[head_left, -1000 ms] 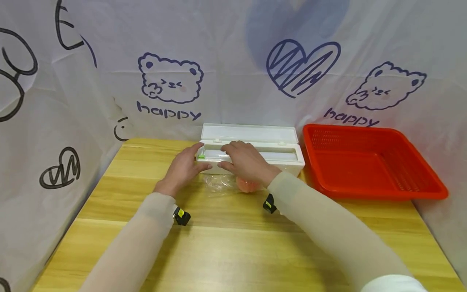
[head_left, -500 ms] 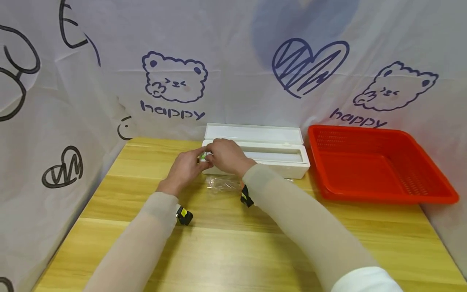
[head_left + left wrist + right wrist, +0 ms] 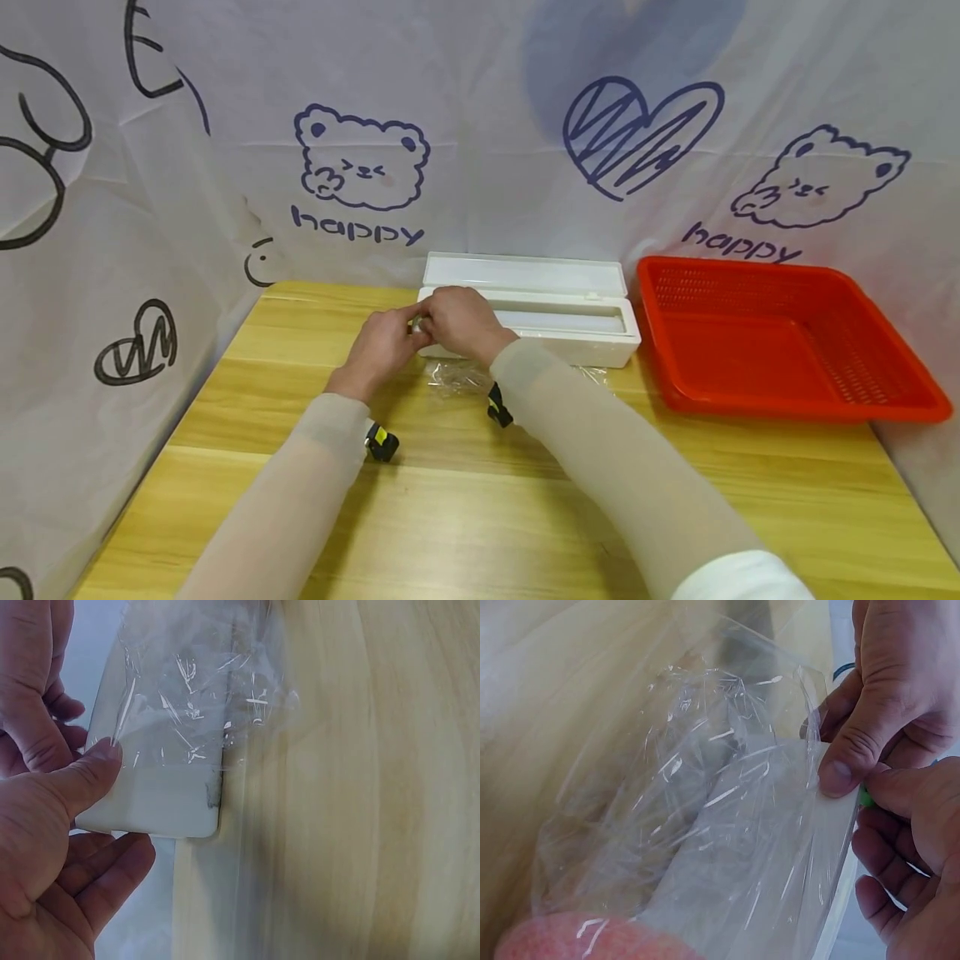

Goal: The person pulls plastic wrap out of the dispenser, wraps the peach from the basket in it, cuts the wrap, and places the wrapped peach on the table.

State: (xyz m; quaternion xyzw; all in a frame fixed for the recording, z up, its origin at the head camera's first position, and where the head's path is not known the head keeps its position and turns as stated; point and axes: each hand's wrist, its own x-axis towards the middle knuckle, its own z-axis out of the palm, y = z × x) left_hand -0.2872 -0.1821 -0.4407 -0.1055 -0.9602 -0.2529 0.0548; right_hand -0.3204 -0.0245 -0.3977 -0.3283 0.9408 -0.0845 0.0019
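Observation:
A long white cling film dispenser [image 3: 592, 350] stands at the back of the table, its lid [image 3: 525, 273] tipped up and a roll [image 3: 558, 320] inside. Clear cling film [image 3: 705, 802] hangs over its front onto the table. My left hand [image 3: 378, 346] grips the dispenser's left end, its thumb on the front face in the left wrist view. Beside it, my right hand [image 3: 465, 321] pinches a small green slider [image 3: 866, 796] at the dispenser's edge, mostly hidden by the fingers. Part of a round pinkish fruit [image 3: 592, 941] shows by the film in the right wrist view.
A red plastic basket [image 3: 750, 358] stands right of the dispenser, close to its end. Behind both hangs a white cloth [image 3: 495, 167] with drawings. The wooden table [image 3: 465, 517] extends toward me under both forearms.
My right hand has moved left along the dispenser to its left end and now pinches the green slider. The left hand stays at that end. The fruit is now hidden in the head view.

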